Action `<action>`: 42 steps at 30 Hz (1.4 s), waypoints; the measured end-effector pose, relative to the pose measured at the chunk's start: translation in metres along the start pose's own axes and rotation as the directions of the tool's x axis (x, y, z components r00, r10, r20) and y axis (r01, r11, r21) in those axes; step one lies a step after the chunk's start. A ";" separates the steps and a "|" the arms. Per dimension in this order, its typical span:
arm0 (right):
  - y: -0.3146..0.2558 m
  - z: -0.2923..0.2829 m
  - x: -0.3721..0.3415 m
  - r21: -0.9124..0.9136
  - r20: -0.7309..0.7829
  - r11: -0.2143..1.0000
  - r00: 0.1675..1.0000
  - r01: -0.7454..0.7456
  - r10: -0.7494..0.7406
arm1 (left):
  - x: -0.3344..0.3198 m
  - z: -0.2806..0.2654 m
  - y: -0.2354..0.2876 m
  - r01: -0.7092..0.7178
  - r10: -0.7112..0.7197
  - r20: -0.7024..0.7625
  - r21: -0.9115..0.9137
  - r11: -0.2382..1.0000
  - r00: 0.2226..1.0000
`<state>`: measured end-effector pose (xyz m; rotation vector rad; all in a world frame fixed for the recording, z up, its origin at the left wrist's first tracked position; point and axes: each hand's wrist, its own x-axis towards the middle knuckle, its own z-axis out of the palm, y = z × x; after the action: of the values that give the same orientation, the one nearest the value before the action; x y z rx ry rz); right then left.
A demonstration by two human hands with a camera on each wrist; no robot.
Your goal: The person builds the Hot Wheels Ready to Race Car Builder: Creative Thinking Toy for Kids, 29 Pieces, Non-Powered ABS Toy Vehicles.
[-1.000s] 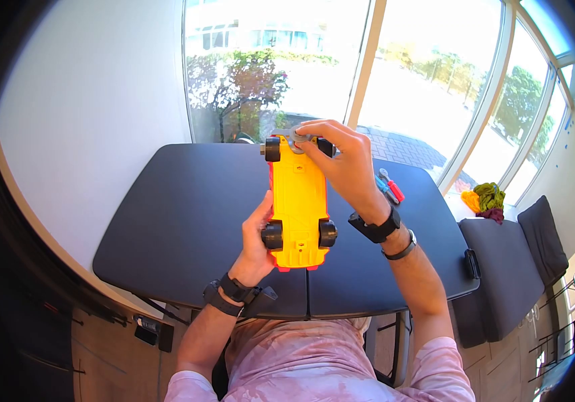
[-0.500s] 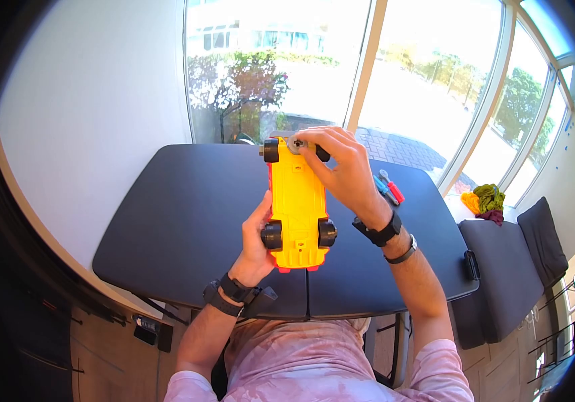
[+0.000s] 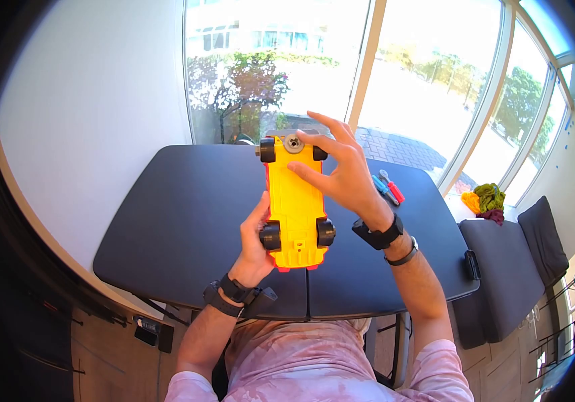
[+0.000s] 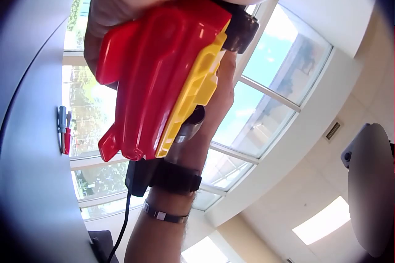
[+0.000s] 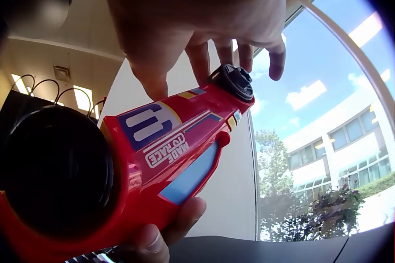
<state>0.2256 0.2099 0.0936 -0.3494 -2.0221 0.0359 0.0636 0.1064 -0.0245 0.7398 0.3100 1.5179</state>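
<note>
A red toy car with a yellow underside [image 3: 297, 194] is held above the table, its bottom facing the head camera. The left hand [image 3: 254, 248] grips its side near the lower wheels. A round grey piece [image 3: 293, 143] sits on the underside between the upper black wheels. The right hand [image 3: 349, 171] is beside the upper end with fingers spread, its fingertips over or close to the grey piece and the yellow surface; contact is unclear. In the right wrist view the red body [image 5: 179, 146] shows stickers and black wheels.
On the dark table [image 3: 180, 208], a blue-handled tool [image 3: 384, 189] and a red-handled tool [image 3: 394, 191] lie at the back right. Coloured cloths [image 3: 487, 199] lie past the table's right side, near a dark padded chair [image 3: 502, 268]. Large windows stand behind the table.
The right hand's fingers have let go of the grey piece and spread apart, leaving more of it visible. The car has shifted slightly left at its upper end.
</note>
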 end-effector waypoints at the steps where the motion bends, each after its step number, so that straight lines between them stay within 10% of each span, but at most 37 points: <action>1: 0.004 -0.002 -0.001 0.034 0.040 0.999 0.999 -0.017 0.015 | -0.001 0.002 0.001 -0.002 0.002 0.010 0.001 1.000 1.000; 42: -0.005 -0.002 0.005 0.141 0.039 0.982 0.991 -0.129 0.124 | -0.002 0.000 0.001 0.042 -0.042 0.031 -0.004 0.999 0.999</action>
<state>0.2240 0.2058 0.0998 -0.3872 -2.0113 0.2662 0.0623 0.1046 -0.0241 0.7484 0.2975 1.4662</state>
